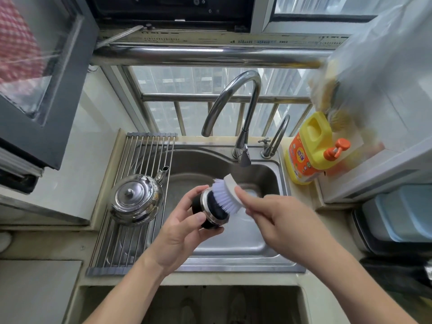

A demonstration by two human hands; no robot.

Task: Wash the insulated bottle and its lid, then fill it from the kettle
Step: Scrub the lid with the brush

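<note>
My left hand [181, 226] grips the bottle's black lid [211, 210], which has a steel ring, and holds it over the steel sink [224, 251]. A white scrubbing brush [230, 192] is in my right hand [278, 220], and its bristles press against the lid's inner face. The shiny steel kettle [136, 198] stands with its own lid on, on the roll-up drying rack [131, 239] over the sink's left side, spout pointing away from me. The insulated bottle itself is not visible in this view.
A curved tap [233, 108] arches over the sink, with a smaller tap [277, 137] to its right. A yellow detergent bottle [311, 148] with an orange pump stands at the sink's right rear corner. Blue-grey containers [397, 218] lie to the right.
</note>
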